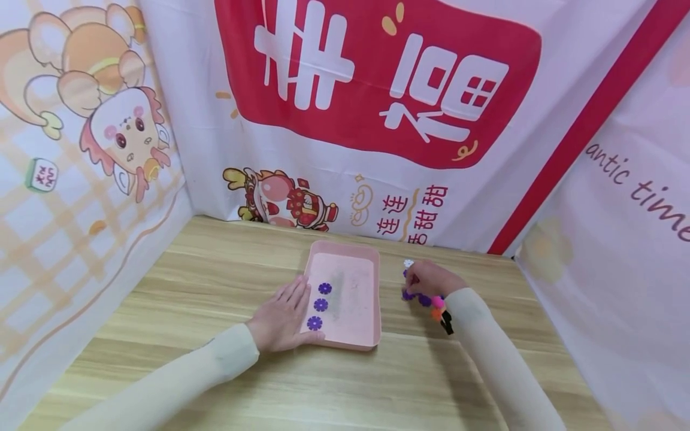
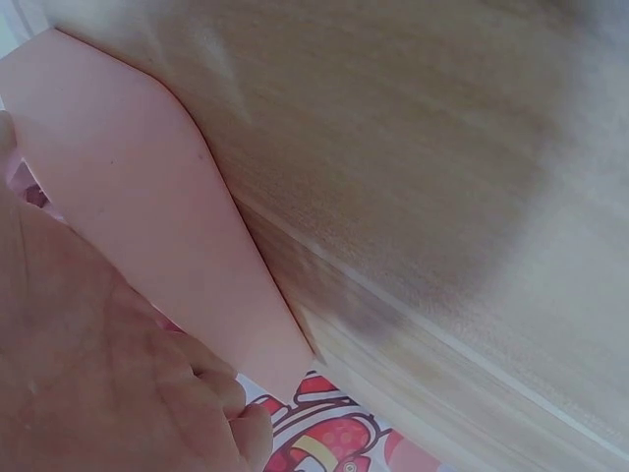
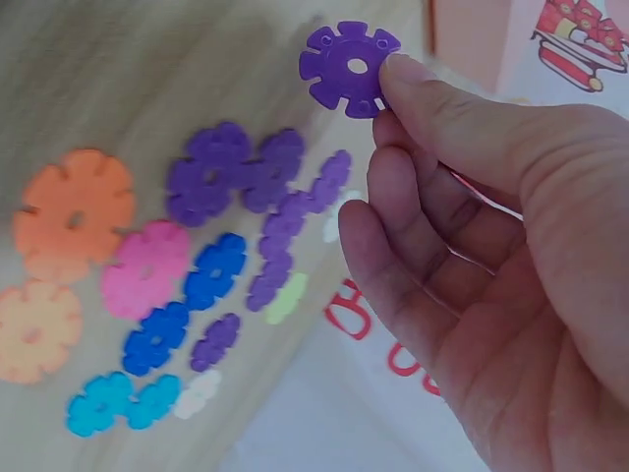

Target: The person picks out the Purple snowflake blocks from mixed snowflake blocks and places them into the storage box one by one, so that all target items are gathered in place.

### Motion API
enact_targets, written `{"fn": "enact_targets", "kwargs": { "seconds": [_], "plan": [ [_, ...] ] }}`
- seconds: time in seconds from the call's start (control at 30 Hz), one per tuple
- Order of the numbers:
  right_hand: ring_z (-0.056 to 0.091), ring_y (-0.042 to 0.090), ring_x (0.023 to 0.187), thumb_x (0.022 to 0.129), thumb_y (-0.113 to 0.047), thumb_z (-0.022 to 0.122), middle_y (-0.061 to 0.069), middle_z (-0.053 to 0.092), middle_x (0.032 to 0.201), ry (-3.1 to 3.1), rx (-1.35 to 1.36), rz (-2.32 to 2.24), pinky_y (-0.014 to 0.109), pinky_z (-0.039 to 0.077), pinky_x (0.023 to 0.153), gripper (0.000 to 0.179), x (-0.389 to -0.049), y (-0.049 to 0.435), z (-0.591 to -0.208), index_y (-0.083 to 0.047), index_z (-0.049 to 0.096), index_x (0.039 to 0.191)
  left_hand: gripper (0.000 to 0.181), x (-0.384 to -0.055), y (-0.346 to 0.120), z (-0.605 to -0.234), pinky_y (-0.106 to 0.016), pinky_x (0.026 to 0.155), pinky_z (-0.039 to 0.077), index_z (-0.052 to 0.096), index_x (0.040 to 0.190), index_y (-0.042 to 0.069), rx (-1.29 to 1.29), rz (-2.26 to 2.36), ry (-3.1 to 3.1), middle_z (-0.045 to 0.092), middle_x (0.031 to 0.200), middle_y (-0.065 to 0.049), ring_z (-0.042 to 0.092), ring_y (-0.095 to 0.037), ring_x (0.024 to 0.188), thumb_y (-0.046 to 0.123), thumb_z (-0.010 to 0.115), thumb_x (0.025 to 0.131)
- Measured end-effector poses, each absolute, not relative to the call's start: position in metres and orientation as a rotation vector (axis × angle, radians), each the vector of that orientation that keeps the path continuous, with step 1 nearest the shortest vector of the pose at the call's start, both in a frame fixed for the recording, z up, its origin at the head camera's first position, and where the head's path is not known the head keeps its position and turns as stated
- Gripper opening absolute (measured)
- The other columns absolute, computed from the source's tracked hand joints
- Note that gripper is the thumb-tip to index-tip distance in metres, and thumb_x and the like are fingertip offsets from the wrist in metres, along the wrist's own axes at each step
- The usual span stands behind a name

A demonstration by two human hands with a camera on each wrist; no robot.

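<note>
Head view: cloths [image 1: 620, 257] read “福” at one o'clock, “antic time” at three; left hand [image 1: 283, 314], straight-fingered, touches the pink tray [image 1: 358, 293]. Left wrist: hand over rim [image 2: 162, 187] at eight o'clock. Right wrist: right hand [image 3: 550, 285] pinches a toothed purple disc [image 3: 332, 74] at twelve o'clock.

Our arms [image 1: 172, 378] reach forward, left grip [image 1: 281, 316] with fingers extended, right grip [image 1: 433, 278] pinching between thumb and finger.

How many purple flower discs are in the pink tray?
3, along the left of the tray: far disc, middle disc, near disc. The left hand may hide more.
</note>
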State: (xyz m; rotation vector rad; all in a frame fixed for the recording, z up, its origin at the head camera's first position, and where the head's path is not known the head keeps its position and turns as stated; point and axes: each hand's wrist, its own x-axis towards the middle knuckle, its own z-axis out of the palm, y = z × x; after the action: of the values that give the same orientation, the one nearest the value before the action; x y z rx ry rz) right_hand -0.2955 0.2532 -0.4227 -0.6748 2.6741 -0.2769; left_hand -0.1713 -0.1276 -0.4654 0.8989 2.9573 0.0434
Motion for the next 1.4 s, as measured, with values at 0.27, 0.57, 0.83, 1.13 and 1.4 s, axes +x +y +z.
{"fn": "enact_targets", "kwargs": {
  "seconds": [0.27,0.57,0.83,1.13,1.4],
  "plan": [
    [0.064,0.011,0.077,0.100,-0.010,0.072,0.000,0.073,0.089,2.670,-0.730,-0.252,0.028,0.060,0.075,0.005,-0.306,0.240,-0.399,-0.011,0.074,0.095,0.112,-0.171,-0.129,-0.462,-0.054,0.132,0.028,0.032,0.161,-0.009,0.879,0.049,2.964,0.021,0.173,-0.029,0.023,-0.044,0.162,0.084,0.038,0.097],
    [0.066,0.012,0.078,0.100,-0.015,0.073,-0.002,0.073,0.089,2.735,-0.809,-0.289,0.031,0.061,0.077,0.006,-0.311,0.216,-0.371,-0.015,0.072,0.094,0.112,-0.174,-0.131,-0.465,-0.055,0.133,0.027,0.031,0.161,-0.009,0.887,0.039,2.973,0.021,0.173,-0.029,0.022,-0.044,0.162,0.083,0.039,0.097],
    [0.064,0.014,0.077,0.100,-0.018,0.073,-0.001,0.071,0.086,2.734,-0.836,-0.338,0.028,0.057,0.073,0.008,-0.322,0.180,-0.364,-0.015,0.071,0.092,0.113,-0.174,-0.129,-0.468,-0.054,0.133,0.027,0.031,0.162,-0.008,0.892,0.018,2.975,0.021,0.173,-0.028,0.022,-0.044,0.163,0.085,0.037,0.096],
    [0.064,0.014,0.081,0.100,-0.019,0.073,0.000,0.071,0.089,2.712,-0.836,-0.387,0.028,0.057,0.077,0.007,-0.328,0.133,-0.375,-0.014,0.071,0.095,0.111,-0.171,-0.128,-0.466,-0.055,0.132,0.028,0.032,0.161,-0.009,0.892,0.016,2.969,0.024,0.171,-0.030,0.025,-0.045,0.161,0.082,0.041,0.097],
    [0.064,0.014,0.082,0.101,-0.019,0.071,-0.001,0.072,0.090,2.690,-0.851,-0.460,0.026,0.055,0.076,0.008,-0.332,0.099,-0.388,-0.013,0.072,0.096,0.111,-0.169,-0.128,-0.463,-0.056,0.132,0.027,0.031,0.161,-0.009,0.875,0.059,2.956,0.022,0.172,-0.029,0.023,-0.045,0.162,0.080,0.045,0.097]
  ]
}}
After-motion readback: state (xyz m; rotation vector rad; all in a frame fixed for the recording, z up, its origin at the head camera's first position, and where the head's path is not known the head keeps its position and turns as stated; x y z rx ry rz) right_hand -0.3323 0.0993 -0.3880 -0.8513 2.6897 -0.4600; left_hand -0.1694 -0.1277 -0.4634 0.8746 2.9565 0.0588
